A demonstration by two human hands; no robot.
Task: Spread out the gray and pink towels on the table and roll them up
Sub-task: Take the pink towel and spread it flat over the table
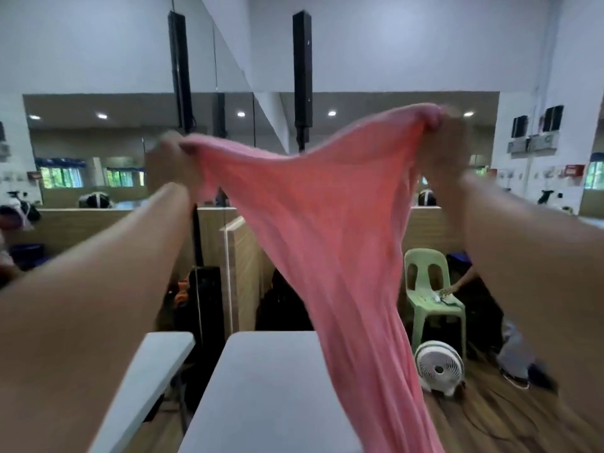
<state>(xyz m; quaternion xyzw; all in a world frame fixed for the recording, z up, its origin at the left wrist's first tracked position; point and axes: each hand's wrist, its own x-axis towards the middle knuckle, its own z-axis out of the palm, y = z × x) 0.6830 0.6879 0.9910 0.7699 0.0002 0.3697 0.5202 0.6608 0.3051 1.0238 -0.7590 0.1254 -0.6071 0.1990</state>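
I hold the pink towel (327, 223) up high in front of me, both arms stretched out. My left hand (173, 155) pinches its upper left corner. Its upper right corner is gripped by my right hand (444, 132), which is a little higher. The cloth sags between the hands and hangs down in a long bunched tail over the right side of the white table (261, 393). Both hands are blurred by motion. No gray towel is in view.
A second white table (153, 380) stands just left of mine. On the floor at right are a white fan (439, 367) and a green plastic chair (428, 289), with another person's hand on its seat. Wooden partitions rise beyond the tables.
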